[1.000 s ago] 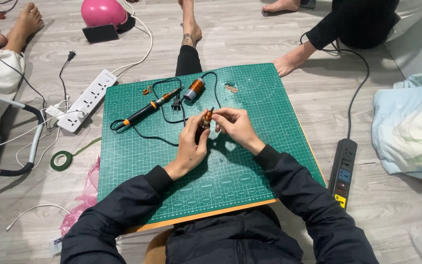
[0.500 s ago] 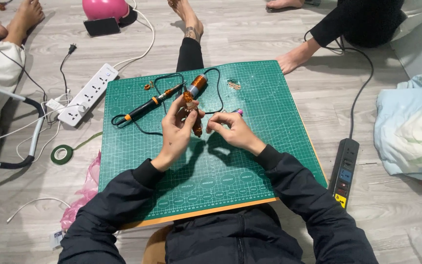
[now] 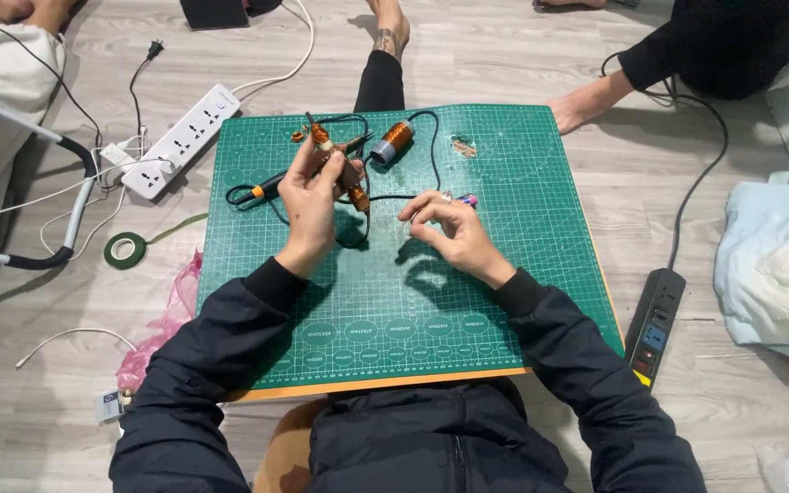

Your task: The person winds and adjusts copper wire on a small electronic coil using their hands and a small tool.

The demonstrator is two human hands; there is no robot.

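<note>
Two copper-wound coils are in sight: one lies on the green cutting mat (image 3: pixel 504 301) near its far edge, the lying coil (image 3: pixel 392 142), and the other, the held coil assembly (image 3: pixel 340 169), is up in the left hand (image 3: pixel 310 205), fingers closed around it above the mat. The right hand (image 3: pixel 445 230) hovers just beside it, fingertips pinched narrow on a small purple-tipped piece (image 3: pixel 464 199). One soldering iron (image 3: pixel 271 187) rests on the mat, touching nothing but its cord. Two power strips lie on the floor: a white strip (image 3: pixel 183 139), a black strip (image 3: pixel 655 324). One roll of green tape (image 3: pixel 124 249) sits left of the mat.
</note>
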